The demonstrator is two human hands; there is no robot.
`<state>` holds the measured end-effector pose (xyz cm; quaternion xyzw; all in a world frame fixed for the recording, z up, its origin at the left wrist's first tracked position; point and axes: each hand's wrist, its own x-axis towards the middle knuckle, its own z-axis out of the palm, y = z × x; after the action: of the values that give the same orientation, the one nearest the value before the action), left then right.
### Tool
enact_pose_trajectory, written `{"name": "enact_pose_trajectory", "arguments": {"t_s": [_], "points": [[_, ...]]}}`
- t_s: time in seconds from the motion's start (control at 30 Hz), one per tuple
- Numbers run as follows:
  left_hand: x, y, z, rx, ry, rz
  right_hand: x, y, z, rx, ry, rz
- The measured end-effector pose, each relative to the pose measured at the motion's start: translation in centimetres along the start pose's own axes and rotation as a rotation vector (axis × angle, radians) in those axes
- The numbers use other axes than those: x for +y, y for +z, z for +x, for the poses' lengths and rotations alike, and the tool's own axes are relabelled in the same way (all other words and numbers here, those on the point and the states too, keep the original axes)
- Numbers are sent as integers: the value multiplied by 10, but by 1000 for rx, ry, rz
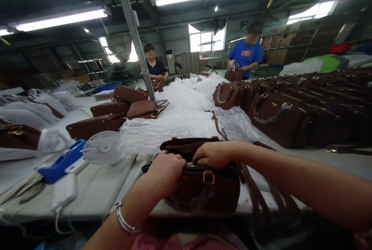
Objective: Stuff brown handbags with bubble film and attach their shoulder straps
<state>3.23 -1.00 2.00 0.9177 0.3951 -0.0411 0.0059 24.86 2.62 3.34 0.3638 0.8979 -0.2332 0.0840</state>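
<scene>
A dark brown handbag (pixel 216 194) stands upright at the table's near edge, its zipped top spread apart. My left hand (pixel 168 170) is closed over the left part of the near rim, its fingers curled into the opening. On the right, my right hand (pixel 213 154) reaches into the mouth of the bag with bent fingers by the zipper; the fingertips are partly hidden inside. A gold-coloured buckle (pixel 208 177) shows on the front. Brown straps (pixel 255 192) hang from the bag's right side over the table edge.
Finished-looking brown handbags (pixel 279 120) stand in rows at right; several more (pixel 93 126) lie at left. Clear plastic air cushions (pixel 186 103) cover the middle. A white fan (pixel 103 147) and blue tape dispenser (pixel 62 161) sit at left. Two people (pixel 246 53) handle bags farther back.
</scene>
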Motion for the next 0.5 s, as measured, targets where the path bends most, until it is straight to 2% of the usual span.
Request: {"name": "enact_pose_trajectory", "arguments": {"t_s": [0.17, 0.3, 0.37, 0.5], "points": [[2, 0, -7, -47, 2, 47, 19, 4, 17, 168, 156, 64], [-2, -1, -22, -57, 21, 53, 15, 15, 25, 264, 151, 87], [-7, 0, -27, -66, -40, 39, 7, 18, 26, 328, 40, 118], [-21, 9, -28, -89, -182, 26, -4, 16, 24, 609, -391, 246]]}}
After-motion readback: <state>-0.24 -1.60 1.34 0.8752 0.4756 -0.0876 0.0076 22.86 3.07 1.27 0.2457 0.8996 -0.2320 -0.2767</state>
